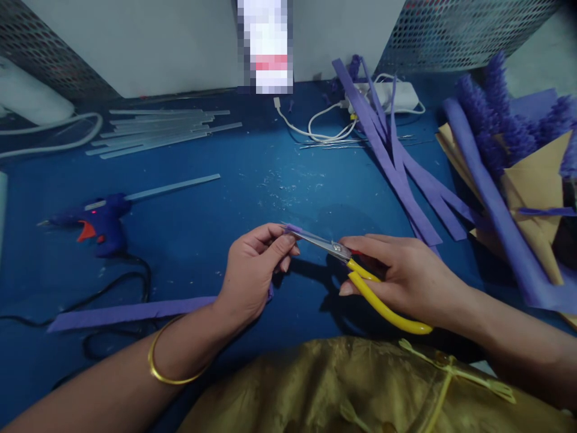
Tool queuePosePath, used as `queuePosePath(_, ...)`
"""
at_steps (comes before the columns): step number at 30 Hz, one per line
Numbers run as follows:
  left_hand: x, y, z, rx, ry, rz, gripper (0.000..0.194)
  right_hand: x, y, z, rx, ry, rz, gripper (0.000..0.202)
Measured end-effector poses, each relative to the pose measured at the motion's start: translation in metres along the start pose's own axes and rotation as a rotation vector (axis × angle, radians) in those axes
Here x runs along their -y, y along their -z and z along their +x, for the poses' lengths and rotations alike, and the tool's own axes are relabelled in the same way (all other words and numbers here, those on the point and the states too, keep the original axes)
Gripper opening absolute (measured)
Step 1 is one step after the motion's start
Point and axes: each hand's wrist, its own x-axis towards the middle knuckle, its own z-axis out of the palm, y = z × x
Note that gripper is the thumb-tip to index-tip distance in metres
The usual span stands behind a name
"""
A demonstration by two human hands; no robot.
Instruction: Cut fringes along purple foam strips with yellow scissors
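Near the middle of the blue table, my left hand [252, 264] pinches a small purple strip [294, 229] between thumb and fingers. My right hand [401, 270] is closed round the yellow handles of the scissors [378, 300]. The scissor blades point left and lie against the purple strip at my left fingertips. A longer purple strip [135, 311] runs out to the left from beneath my left wrist; whether it joins the pinched piece is hidden.
A blue glue gun [106, 219] with a black cord lies left. Glue sticks [157, 132], white cables [311, 133], thin wires and a power strip [396, 96] are behind. Purple strips [383, 150] and a wrapped purple bouquet [532, 168] lie right on the blue table [270, 174].
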Motion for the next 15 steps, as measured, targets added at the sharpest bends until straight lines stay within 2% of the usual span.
queuePosePath(15,-0.0012,-0.0013,-0.0010,-0.009,0.010,-0.002,0.007,0.0016,0.0025,0.0006,0.021,-0.015,0.028,0.033)
